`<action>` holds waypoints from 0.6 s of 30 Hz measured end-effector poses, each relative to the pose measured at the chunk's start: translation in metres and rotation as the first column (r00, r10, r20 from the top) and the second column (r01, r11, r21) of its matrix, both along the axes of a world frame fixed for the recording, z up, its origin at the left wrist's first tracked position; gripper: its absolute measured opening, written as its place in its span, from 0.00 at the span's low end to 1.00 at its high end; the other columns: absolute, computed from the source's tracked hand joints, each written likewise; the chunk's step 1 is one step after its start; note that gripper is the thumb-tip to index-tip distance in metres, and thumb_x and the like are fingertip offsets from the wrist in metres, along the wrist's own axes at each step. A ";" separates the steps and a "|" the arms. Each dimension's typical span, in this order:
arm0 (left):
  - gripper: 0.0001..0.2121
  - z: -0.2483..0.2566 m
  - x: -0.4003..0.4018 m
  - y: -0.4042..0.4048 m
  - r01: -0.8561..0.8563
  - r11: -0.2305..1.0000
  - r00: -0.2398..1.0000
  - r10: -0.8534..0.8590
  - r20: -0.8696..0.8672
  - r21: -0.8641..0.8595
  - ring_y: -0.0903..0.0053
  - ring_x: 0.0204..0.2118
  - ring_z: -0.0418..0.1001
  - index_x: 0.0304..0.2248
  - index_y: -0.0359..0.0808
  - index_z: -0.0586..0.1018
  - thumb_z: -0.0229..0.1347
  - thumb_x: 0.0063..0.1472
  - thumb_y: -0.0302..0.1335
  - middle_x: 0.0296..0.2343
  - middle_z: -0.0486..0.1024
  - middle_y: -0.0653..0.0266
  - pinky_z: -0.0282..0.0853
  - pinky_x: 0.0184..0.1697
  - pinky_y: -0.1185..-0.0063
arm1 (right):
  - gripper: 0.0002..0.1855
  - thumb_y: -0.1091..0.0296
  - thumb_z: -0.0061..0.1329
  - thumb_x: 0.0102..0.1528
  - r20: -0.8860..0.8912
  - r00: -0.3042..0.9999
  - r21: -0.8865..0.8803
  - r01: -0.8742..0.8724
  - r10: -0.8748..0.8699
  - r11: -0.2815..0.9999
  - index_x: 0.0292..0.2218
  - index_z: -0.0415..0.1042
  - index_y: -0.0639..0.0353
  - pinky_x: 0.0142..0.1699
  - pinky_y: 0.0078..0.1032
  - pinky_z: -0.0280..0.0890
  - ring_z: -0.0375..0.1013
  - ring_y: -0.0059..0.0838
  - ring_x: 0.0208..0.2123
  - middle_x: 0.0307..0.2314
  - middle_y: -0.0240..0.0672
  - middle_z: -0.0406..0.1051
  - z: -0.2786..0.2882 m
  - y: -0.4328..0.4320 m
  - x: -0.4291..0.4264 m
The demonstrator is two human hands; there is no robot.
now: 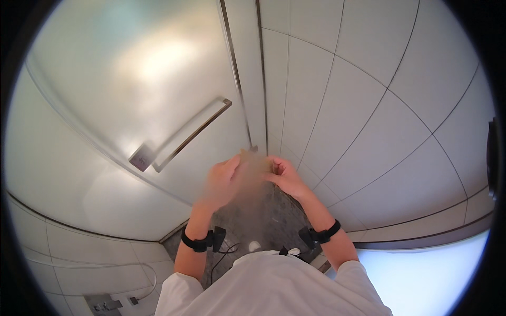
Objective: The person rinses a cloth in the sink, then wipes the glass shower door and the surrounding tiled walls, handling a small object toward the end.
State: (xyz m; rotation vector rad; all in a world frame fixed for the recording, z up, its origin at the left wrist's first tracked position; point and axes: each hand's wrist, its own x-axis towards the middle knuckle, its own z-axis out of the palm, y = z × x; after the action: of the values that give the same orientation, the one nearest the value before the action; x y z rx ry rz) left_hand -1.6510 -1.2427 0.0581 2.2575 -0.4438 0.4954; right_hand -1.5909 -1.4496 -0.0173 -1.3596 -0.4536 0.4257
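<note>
My left hand [223, 179] and my right hand [284, 175] are raised in front of my body, close together and facing each other. Between them is a small yellowish thing [257, 162], mostly hidden by a hazy blur, so its kind cannot be told. The left fingers curl around its left side. On its right side, my right thumb and fingers pinch its edge. Each forearm wears a black strap with a dark block, the left strap [199, 240] and the right strap [322, 234].
Ahead on the left stands a frosted glass door [99, 98] with a metal bar handle [195, 134] and a square plate [141, 158]. A pale tiled wall [355, 130] rises on the right. Below is dark stone floor [253, 217]. A metal wall fitting [104, 305] and a thin pale hose [153, 272] are lower left.
</note>
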 end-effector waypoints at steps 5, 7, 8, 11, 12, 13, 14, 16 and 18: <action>0.05 0.006 0.002 0.026 -0.053 0.987 0.986 0.028 0.163 0.149 0.55 0.21 0.67 0.32 0.32 0.72 0.52 0.65 0.25 0.20 0.70 0.52 0.61 0.23 0.69 | 0.10 0.77 0.55 0.56 0.102 0.995 -0.079 0.001 0.007 0.997 0.41 0.74 0.62 0.41 0.18 0.69 0.73 0.15 0.34 0.32 0.28 0.76 0.007 0.001 0.008; 0.03 -0.002 0.004 0.044 -0.059 0.975 0.930 -0.025 0.365 0.216 0.58 0.20 0.69 0.35 0.32 0.75 0.52 0.65 0.23 0.20 0.72 0.53 0.62 0.23 0.71 | 0.09 0.76 0.55 0.57 0.142 0.988 -0.143 -0.044 0.064 0.989 0.41 0.74 0.62 0.41 0.19 0.69 0.73 0.15 0.35 0.33 0.29 0.76 0.013 0.005 0.010; 0.03 -0.002 0.000 0.055 -0.065 0.975 0.906 -0.031 0.423 0.212 0.59 0.19 0.70 0.36 0.32 0.76 0.51 0.64 0.22 0.21 0.73 0.54 0.63 0.23 0.72 | 0.08 0.76 0.54 0.58 0.174 0.980 -0.168 -0.069 0.098 0.983 0.41 0.74 0.63 0.42 0.19 0.69 0.73 0.15 0.35 0.33 0.29 0.76 0.014 0.008 0.009; 0.07 0.011 -0.006 0.080 -0.119 0.981 0.878 0.033 0.477 0.152 0.63 0.18 0.72 0.38 0.32 0.77 0.50 0.62 0.19 0.21 0.74 0.55 0.65 0.23 0.75 | 0.07 0.75 0.52 0.60 0.304 0.930 -0.220 -0.141 0.205 0.965 0.41 0.74 0.65 0.44 0.19 0.69 0.73 0.16 0.36 0.32 0.29 0.76 0.025 0.017 0.020; 0.07 0.020 -0.009 0.087 -0.154 0.983 0.910 0.101 0.402 0.104 0.64 0.18 0.72 0.38 0.32 0.78 0.50 0.62 0.18 0.20 0.74 0.55 0.66 0.23 0.75 | 0.07 0.75 0.51 0.61 0.293 0.932 -0.230 -0.150 0.215 0.962 0.41 0.74 0.65 0.45 0.19 0.68 0.73 0.16 0.36 0.32 0.28 0.76 0.032 0.022 0.025; 0.08 0.025 -0.008 0.096 -0.193 0.979 0.932 0.165 0.321 0.057 0.65 0.17 0.73 0.38 0.32 0.78 0.49 0.61 0.17 0.20 0.74 0.55 0.66 0.23 0.76 | 0.07 0.75 0.50 0.61 0.281 0.933 -0.240 -0.159 0.225 0.958 0.41 0.74 0.66 0.46 0.19 0.68 0.73 0.16 0.37 0.32 0.28 0.76 0.039 0.029 0.030; 0.08 0.022 -0.005 0.108 -0.195 0.980 0.924 0.170 0.344 0.041 0.63 0.18 0.73 0.39 0.33 0.77 0.50 0.61 0.18 0.20 0.74 0.55 0.66 0.23 0.75 | 0.07 0.74 0.50 0.61 0.316 0.920 -0.259 -0.150 0.231 0.954 0.41 0.74 0.65 0.44 0.19 0.68 0.73 0.16 0.36 0.32 0.28 0.76 0.044 0.038 0.034; 0.05 0.015 -0.001 0.137 -0.274 0.951 0.916 0.212 0.339 0.145 0.63 0.20 0.74 0.38 0.37 0.77 0.52 0.62 0.22 0.20 0.76 0.58 0.68 0.23 0.73 | 0.09 0.72 0.51 0.61 0.387 0.894 -0.307 -0.106 0.225 0.946 0.42 0.75 0.65 0.41 0.18 0.66 0.72 0.16 0.34 0.31 0.28 0.76 0.053 0.064 0.040; 0.04 0.011 0.003 0.155 -0.320 0.929 0.911 0.247 0.331 0.186 0.62 0.21 0.75 0.37 0.39 0.77 0.53 0.63 0.24 0.20 0.76 0.59 0.69 0.24 0.72 | 0.09 0.71 0.52 0.59 0.596 0.778 -0.372 0.050 0.197 0.927 0.41 0.75 0.64 0.36 0.19 0.64 0.69 0.17 0.29 0.27 0.28 0.75 0.058 0.084 0.048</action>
State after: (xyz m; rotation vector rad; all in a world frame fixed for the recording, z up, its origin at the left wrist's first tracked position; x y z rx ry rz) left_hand -1.6481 -1.0881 0.0694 2.5015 -0.3366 0.9980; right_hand -1.5429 -1.3659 0.0405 -1.8593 -1.0250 0.1025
